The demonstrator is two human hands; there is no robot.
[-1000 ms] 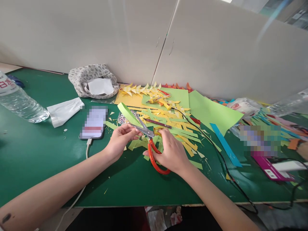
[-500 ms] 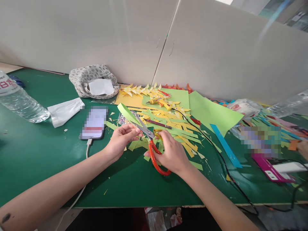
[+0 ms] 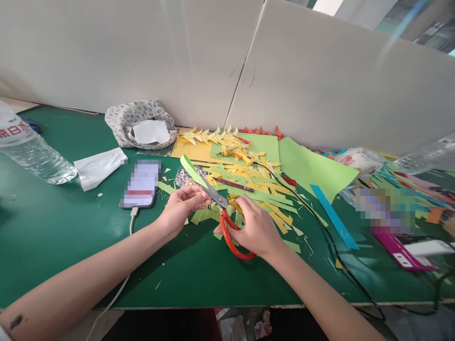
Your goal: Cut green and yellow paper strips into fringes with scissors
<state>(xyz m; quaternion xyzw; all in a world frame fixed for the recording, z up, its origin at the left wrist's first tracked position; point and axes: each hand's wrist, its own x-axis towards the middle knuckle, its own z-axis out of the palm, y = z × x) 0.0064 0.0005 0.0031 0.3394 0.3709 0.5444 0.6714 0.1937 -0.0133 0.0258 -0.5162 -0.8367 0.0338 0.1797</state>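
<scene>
My left hand (image 3: 181, 208) pinches a light green paper strip (image 3: 192, 169) between thumb and fingers, and the strip curls up and away toward the back. In my right hand (image 3: 258, 225) is a pair of scissors (image 3: 232, 242) with red-orange handles. Its metal blades point to the upper left and reach the strip just by my left fingertips. The blades stand nearly together; whether paper lies between them I cannot make out. A mustard-yellow loop shows at my right fingers, next to the blade pivot. Green and yellow paper strips (image 3: 280, 201) lie loose beneath both hands.
Behind the hands rest a yellow glue gun (image 3: 241, 154) with a black cord, a brown stick (image 3: 232, 183) and green paper sheets (image 3: 316, 163). To the left are a phone (image 3: 142, 182) on a white cable, tissue (image 3: 99, 168), a water bottle (image 3: 35, 151) and a cloth pouch (image 3: 119, 125).
The scissor blades have come closer together at the green strip. The strip's raised end has shifted slightly right. Both hands stay in nearly the same place, and the view has moved a little.
</scene>
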